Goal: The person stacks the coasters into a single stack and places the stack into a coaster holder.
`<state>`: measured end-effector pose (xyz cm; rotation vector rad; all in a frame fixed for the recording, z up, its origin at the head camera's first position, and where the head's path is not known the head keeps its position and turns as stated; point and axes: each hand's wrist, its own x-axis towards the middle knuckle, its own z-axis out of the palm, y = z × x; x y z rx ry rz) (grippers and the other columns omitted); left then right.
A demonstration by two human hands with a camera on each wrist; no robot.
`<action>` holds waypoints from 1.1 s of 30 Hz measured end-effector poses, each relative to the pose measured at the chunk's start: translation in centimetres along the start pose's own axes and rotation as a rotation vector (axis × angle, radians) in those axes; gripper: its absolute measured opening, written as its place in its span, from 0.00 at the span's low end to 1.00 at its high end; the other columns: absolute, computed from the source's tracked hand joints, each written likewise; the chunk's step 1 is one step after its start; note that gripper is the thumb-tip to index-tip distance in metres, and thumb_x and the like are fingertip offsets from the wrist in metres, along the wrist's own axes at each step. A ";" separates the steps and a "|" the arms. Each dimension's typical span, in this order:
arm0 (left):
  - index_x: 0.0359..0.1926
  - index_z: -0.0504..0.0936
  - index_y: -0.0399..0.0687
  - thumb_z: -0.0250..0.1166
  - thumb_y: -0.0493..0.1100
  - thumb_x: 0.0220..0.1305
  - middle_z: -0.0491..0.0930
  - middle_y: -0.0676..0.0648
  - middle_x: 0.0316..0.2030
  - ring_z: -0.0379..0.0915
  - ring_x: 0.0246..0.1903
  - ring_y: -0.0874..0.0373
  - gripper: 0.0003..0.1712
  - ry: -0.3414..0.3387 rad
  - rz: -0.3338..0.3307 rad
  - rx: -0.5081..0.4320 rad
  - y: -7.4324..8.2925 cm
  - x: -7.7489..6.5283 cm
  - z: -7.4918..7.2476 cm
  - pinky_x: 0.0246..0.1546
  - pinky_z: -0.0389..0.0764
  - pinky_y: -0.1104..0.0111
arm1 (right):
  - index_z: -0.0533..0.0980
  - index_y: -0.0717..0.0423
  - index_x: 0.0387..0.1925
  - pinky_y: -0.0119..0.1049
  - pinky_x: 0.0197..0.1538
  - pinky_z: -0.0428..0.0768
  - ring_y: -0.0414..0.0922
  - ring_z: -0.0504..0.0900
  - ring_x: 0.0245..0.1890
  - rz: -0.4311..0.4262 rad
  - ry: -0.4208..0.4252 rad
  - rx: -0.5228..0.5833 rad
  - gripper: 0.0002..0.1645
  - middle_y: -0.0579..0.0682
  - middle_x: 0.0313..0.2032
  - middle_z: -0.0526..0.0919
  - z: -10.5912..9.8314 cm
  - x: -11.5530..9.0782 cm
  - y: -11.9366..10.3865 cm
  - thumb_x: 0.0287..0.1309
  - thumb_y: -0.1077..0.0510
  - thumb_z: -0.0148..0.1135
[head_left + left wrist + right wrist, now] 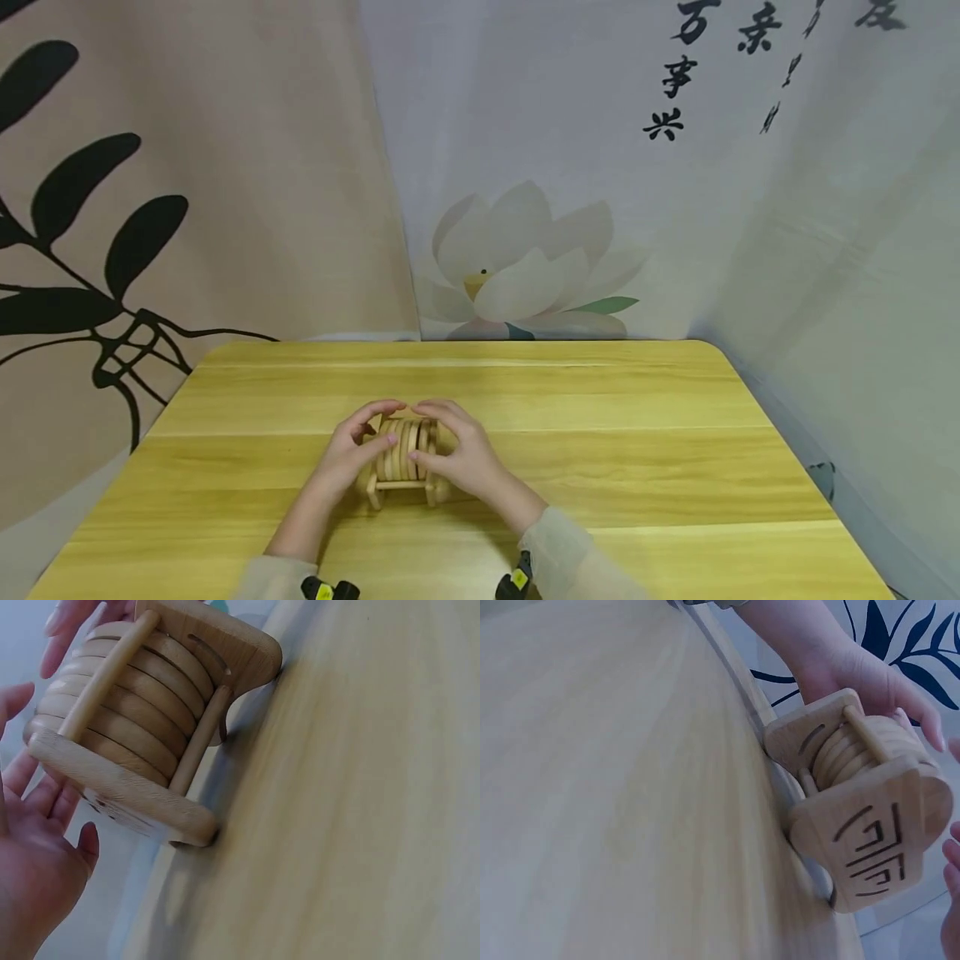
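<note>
A small wooden rack (406, 484) stands on the table, holding a row of several round wooden discs (135, 697) upright between two end plates. Dowels join the plates, and one plate (877, 844) has a cut-out pattern. My left hand (351, 447) curves around the rack's left side, its thumb in front of the discs and its fingers above and behind. On the other side is my right hand (463, 457), fingers likewise spread around the stack. Both hands look relaxed, and no disc is lifted out. Whether the fingertips touch the discs is hard to tell.
The wooden table (637, 467) carries the rack near its front, left of the middle. Behind it hangs a printed cloth (525, 125) with a lotus, dark leaves and writing. Black straps (516, 577) with yellow marks sit at the wrists.
</note>
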<state>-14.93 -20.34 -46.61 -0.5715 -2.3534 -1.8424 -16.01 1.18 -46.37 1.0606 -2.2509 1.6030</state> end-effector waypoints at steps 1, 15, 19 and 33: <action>0.59 0.75 0.42 0.62 0.35 0.64 0.73 0.43 0.57 0.62 0.55 0.45 0.21 -0.003 0.008 0.011 0.1 0.1 -0.1 0.48 0.65 0.61 | 0.72 0.52 0.61 0.46 0.62 0.67 0.44 0.69 0.61 0.003 0.001 0.001 0.33 0.48 0.60 0.73 -0.2 0.0 -0.1 0.52 0.57 0.72; 0.60 0.74 0.45 0.63 0.39 0.65 0.76 0.48 0.55 0.65 0.54 0.50 0.22 -0.047 0.018 0.203 3.2 0.3 -1.7 0.51 0.63 0.48 | 0.73 0.52 0.60 0.45 0.62 0.68 0.43 0.69 0.60 0.054 0.039 -0.078 0.34 0.47 0.59 0.74 -4.5 -1.1 -1.4 0.51 0.60 0.72; 0.60 0.74 0.49 0.64 0.41 0.64 0.76 0.49 0.55 0.66 0.55 0.52 0.23 -0.051 0.014 0.262 4.0 -0.1 -2.3 0.54 0.62 0.48 | 0.73 0.54 0.60 0.48 0.62 0.68 0.46 0.70 0.60 0.050 0.060 -0.101 0.33 0.49 0.59 0.74 -6.1 -1.7 -1.5 0.50 0.62 0.72; 0.60 0.74 0.48 0.69 0.43 0.59 0.73 0.45 0.58 0.65 0.58 0.44 0.27 -0.059 0.075 0.444 4.5 -1.5 -4.4 0.57 0.63 0.39 | 0.74 0.49 0.59 0.50 0.58 0.72 0.46 0.71 0.59 0.014 0.111 -0.300 0.31 0.46 0.58 0.74 -12.7 -5.1 -0.6 0.52 0.62 0.71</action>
